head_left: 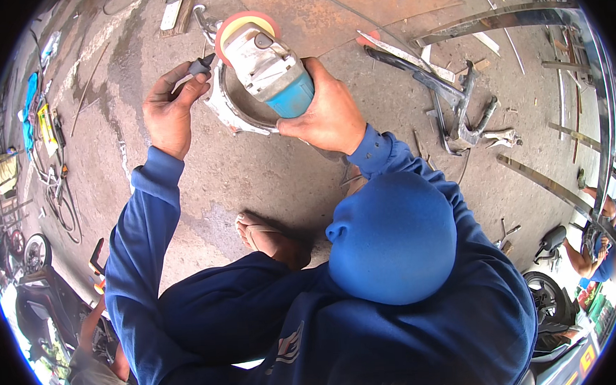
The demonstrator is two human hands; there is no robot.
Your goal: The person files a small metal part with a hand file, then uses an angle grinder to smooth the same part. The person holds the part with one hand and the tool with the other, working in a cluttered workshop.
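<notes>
My right hand (331, 111) is closed around the blue rear body of an angle grinder (266, 66), its scuffed metal head turned away from me. A round disc (247, 25) with a red rim and yellow face sits on the grinder's far end. Between the thumb and fingers of my left hand (171, 109) is a small dark grey pointed piece (200, 66), just left of the grinder. I cannot tell what kind of part it is. Below the grinder, a curved whitish metal piece (227, 113) shows on the floor, partly hidden by the tool and my hand.
A rusty sheet (354, 9) lies at the far side. To the right are a dark metal frame part (457, 104) and long curved metal bars (501, 18). Cables and a yellow package (47, 129) lie left. My sandalled foot (272, 240) is below; other people and motorcycles line the edges.
</notes>
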